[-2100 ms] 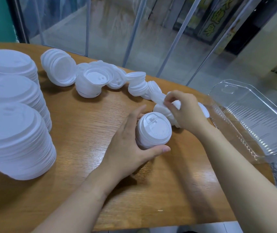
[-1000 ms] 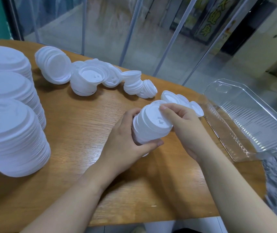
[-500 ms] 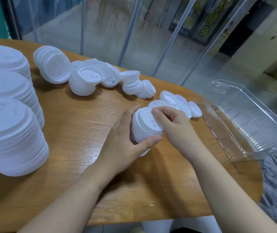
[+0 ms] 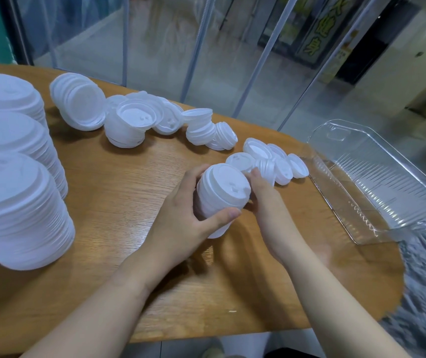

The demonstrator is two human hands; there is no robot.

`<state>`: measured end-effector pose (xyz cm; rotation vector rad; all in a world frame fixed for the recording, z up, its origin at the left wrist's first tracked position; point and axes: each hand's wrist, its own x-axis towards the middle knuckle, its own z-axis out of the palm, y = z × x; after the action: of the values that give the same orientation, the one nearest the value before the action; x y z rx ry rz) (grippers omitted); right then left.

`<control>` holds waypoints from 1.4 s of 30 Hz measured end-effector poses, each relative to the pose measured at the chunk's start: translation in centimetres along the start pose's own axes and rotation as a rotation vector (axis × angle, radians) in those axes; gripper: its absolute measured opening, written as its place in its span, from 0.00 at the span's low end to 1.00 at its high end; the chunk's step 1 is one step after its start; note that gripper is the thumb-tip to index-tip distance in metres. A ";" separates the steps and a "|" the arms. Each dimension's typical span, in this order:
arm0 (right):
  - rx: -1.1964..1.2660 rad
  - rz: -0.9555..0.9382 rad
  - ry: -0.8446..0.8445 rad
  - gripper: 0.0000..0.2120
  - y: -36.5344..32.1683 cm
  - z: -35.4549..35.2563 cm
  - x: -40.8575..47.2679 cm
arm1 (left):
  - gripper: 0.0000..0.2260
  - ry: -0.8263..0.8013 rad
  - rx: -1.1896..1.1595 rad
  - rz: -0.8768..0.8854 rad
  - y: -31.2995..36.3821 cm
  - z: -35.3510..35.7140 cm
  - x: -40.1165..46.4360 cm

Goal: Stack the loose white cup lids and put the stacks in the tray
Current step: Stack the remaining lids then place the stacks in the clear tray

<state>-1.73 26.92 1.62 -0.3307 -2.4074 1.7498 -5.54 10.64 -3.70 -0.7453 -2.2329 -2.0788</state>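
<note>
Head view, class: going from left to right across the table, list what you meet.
Three tall lid stacks → tipped-over lids at the back → left hand → held lid stack → right hand → clear tray.

Soft daylight is coming through the far clear plastic curtain strips (image 4: 232, 47), casting faint near-side shadows on the curved wooden table (image 4: 129, 202). Glare is glinting off the transparent ribbed plastic tray (image 4: 377, 192). Wide-angle distortion is bending the edges; the far-left tall white lid stacks (image 4: 13, 202) are looking blurred.

Left hand (image 4: 181, 223) fingers curled, gripping; right hand (image 4: 266, 200) beside, touching.
</note>
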 end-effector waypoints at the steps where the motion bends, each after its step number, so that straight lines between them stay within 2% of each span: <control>1: 0.087 0.025 0.001 0.29 0.5 0.2 -0.4 | 0.37 0.005 -0.004 -0.005 -0.2 0.0 0.0; 5: 0.427 0.089 0.042 0.30 1.5 2.1 -1.9 | 0.43 0.058 -0.153 -0.077 -0.1 1.0 -0.6; 8: 0.574 0.129 0.108 0.28 1.2 3.7 -2.4 | 0.40 0.166 -0.299 -0.190 0.6 2.4 -1.4; 10: 0.650 0.168 0.110 0.25 0.9 4.6 -2.4 | 0.37 0.231 -0.316 -0.254 0.8 3.2 -1.9; 14: 0.670 0.214 0.120 0.25 0.6 5.7 -2.0 | 0.29 0.279 -0.344 -0.288 1.1 3.1 -2.2; 18: 0.626 0.184 0.092 0.29 0.6 6.2 -1.9 | 0.23 0.295 -0.367 -0.304 1.2 2.1 -2.1; 21: 0.575 0.154 0.074 0.28 0.8 6.4 -2.2 | 0.26 0.297 -0.381 -0.295 1.2 1.6 -2.4; 25: 0.484 0.116 0.056 0.20 0.5 6.0 -2.6 | 0.27 0.279 -0.397 -0.288 1.0 1.0 -2.5; 31: 0.416 0.104 -0.004 0.19 0.2 5.9 -2.7 | 0.32 0.306 -0.415 -0.300 0.7 1.1 -2.4; 35: 0.378 0.117 -0.059 0.23 -0.1 5.1 -2.5 | 0.23 0.310 -0.382 -0.329 1.2 0.9 -2.5; 37: 0.354 0.142 0.007 0.28 0.0 3.8 -1.7 | 0.21 0.310 -0.371 -0.356 1.4 0.5 -2.6; 38: 0.300 0.125 0.090 0.26 0.4 2.8 -1.0 | 0.23 0.311 -0.375 -0.365 1.3 0.2 -2.6; 40: 0.012 0.013 0.278 0.14 1.4 -0.2 0.8 | 0.31 0.283 -0.379 -0.374 1.0 -0.6 -2.6; 41: -0.140 -0.038 0.344 0.10 2.0 -1.8 1.8 | 0.38 0.248 -0.366 -0.370 0.9 -1.0 -2.6; 42: -0.253 -0.070 0.376 0.12 2.8 -3.4 2.8 | 0.43 0.208 -0.337 -0.363 0.9 -1.4 -2.7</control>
<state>-3.34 31.59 0.00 -0.5432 -2.3251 1.2226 -3.33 8.41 -3.53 -0.1105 -2.0531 -2.5949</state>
